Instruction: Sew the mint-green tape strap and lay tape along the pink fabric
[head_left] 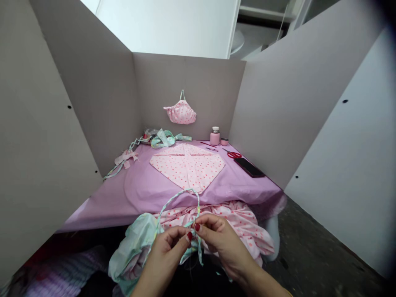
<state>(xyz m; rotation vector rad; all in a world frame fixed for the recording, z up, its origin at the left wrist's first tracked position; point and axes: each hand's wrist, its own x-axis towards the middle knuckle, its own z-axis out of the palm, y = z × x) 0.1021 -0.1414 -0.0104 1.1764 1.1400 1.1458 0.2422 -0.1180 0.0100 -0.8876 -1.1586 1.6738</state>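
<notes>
My left hand (168, 249) is closed in a pinch on the edge of a mint-green fabric piece near the bottom middle. My right hand (221, 239) pinches close beside it, thumb and finger nearly touching the left ones. A thin dark sliver, possibly a needle, shows at the right fingertips, too small to be sure of. From between the hands a mint-green fabric cord (173, 199) loops up and back down. Fine thread hangs below the fingers. Bunched mint cloth (136, 237) lies left of my hands, and pink dotted cloth (241, 218) lies behind and right of them.
On the purple-covered table (136, 185) lies a pink dotted fabric piece (198, 169). Red-handled scissors (234, 154), a phone (249, 168), a pink bottle (215, 136) and a small jar (224, 141) stand right. Mint strips (165, 139) lie behind. Grey panels (188, 74) enclose the table.
</notes>
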